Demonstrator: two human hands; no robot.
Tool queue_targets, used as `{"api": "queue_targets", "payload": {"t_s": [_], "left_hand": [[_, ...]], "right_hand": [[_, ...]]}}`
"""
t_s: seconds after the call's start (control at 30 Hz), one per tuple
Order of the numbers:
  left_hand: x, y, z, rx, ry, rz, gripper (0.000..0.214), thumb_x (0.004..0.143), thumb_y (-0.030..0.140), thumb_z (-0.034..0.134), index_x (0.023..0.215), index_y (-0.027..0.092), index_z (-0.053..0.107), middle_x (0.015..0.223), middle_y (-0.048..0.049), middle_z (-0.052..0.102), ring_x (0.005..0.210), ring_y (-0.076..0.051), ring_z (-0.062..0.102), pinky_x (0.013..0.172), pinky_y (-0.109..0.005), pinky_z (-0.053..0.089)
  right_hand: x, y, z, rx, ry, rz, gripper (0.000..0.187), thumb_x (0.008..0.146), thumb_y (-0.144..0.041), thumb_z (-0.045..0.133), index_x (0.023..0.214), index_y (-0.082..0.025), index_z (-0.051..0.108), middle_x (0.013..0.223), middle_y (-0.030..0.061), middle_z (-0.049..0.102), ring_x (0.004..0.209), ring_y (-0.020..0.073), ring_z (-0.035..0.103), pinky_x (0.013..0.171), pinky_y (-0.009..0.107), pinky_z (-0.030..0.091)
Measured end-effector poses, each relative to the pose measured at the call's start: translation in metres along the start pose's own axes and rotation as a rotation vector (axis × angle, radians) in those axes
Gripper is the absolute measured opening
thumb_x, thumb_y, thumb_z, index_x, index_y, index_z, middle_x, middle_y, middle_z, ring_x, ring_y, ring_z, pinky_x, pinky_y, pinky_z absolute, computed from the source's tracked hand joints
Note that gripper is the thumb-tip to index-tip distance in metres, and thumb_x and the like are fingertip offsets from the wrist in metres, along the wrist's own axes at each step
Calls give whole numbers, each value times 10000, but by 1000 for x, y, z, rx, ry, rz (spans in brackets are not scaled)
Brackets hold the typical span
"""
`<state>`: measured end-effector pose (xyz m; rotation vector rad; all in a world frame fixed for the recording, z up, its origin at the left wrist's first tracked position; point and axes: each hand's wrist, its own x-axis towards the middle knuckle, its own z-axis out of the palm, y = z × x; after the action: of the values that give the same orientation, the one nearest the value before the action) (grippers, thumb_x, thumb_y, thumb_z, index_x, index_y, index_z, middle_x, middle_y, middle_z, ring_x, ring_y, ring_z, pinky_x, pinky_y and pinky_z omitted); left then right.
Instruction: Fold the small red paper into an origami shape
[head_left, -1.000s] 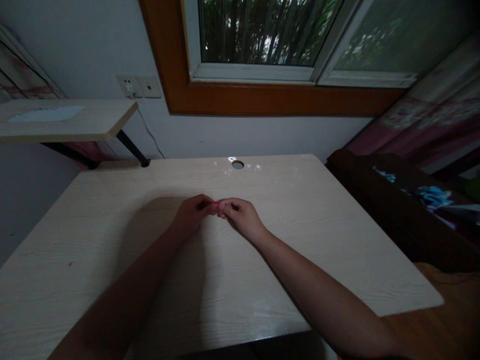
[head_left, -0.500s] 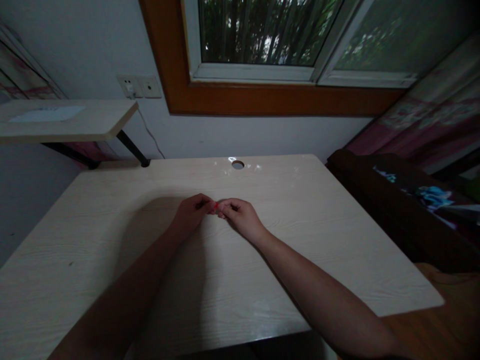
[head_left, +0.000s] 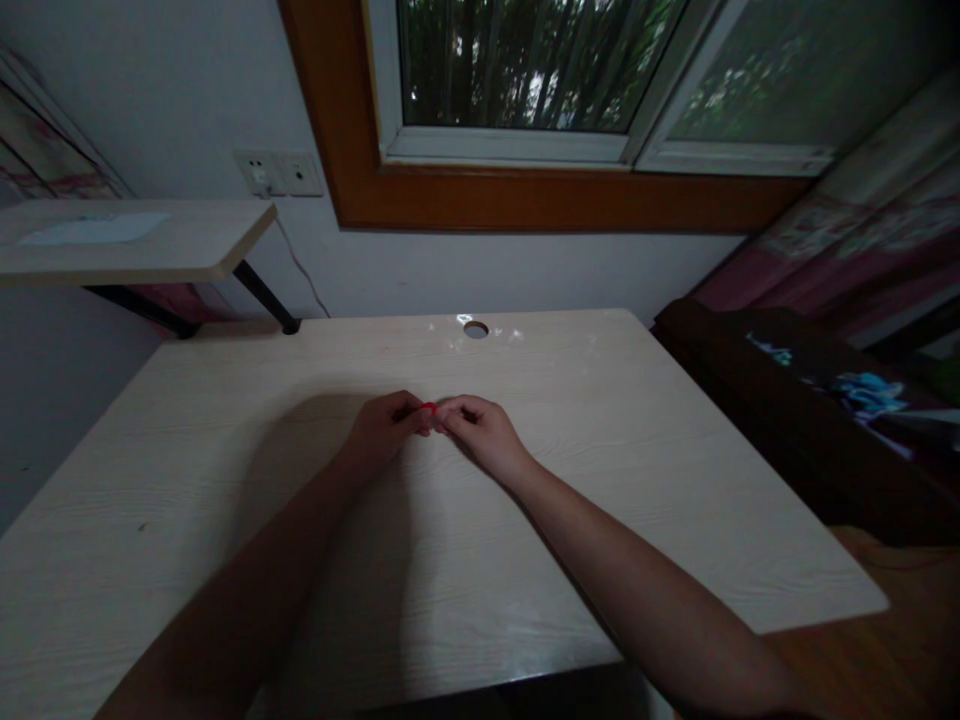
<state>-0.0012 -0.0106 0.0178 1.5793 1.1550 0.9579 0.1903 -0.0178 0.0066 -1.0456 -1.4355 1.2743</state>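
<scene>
A small red thing point(head_left: 430, 407) shows between my fingertips, too small and too covered by the fingers for its kind to be told. My left hand point(head_left: 384, 424) pinches it from the left, thumb against fingers. From the right, my right hand point(head_left: 482, 428) pinches its other side with thumb and forefinger. The fingertips of both hands nearly meet, just above or on the pale wood-grain table point(head_left: 600, 420); whether they touch the top I cannot tell.
A round cable hole point(head_left: 475, 329) lies near the table's back edge. At the back left, a raised shelf point(head_left: 135, 250) on black legs holds a white sheet point(head_left: 94, 229). Dark furniture point(head_left: 795, 400) with cloth on it stands to the right, below a curtain point(head_left: 847, 230).
My left fingers have shifted slightly, and a little more of the red thing shows above them. The right hand stays almost still.
</scene>
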Motion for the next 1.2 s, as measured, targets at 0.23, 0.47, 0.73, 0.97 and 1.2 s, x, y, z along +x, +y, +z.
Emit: {"api": "queue_targets", "payload": {"t_s": [0.23,0.47,0.73,0.97,1.2], "left_hand": [[2,-3,0,111,-60,-8,220,834,388,654,758,185,685,691,-31,740,662,-192,701,680,-302,538],[4,-1,-1,144,-58,8,263,825,444,667,806,190,729,776,-35,764,753,-198,705,740,-300,532],[1,-1,-1,90,-58,-3,250,824,412,670,826,168,722,816,-45,757,779,-186,689,769,-294,520],[0,1,-2,123,-110,27,166,799,313,644,748,157,674,685,-11,703,661,-149,636,664,-255,470],[0,3,-2,196,-100,34,177,807,314,637,752,153,686,662,1,688,622,-134,596,624,-242,426]], "right_hand": [[2,-4,-2,-117,12,-67,203,839,-403,697,851,-206,748,837,33,718,775,173,620,731,296,458],[2,-2,-4,-111,57,-93,190,856,-380,679,857,-199,736,826,32,698,768,168,607,736,296,460],[1,-3,-3,-89,70,-84,186,845,-376,691,838,-196,737,801,28,696,747,164,609,730,296,461],[1,-4,-2,-205,20,-120,134,859,-309,673,839,-193,738,835,37,697,775,164,612,728,291,455],[0,-3,-1,-314,9,-163,140,893,-282,612,827,-189,693,813,29,667,761,156,590,713,281,440]]}}
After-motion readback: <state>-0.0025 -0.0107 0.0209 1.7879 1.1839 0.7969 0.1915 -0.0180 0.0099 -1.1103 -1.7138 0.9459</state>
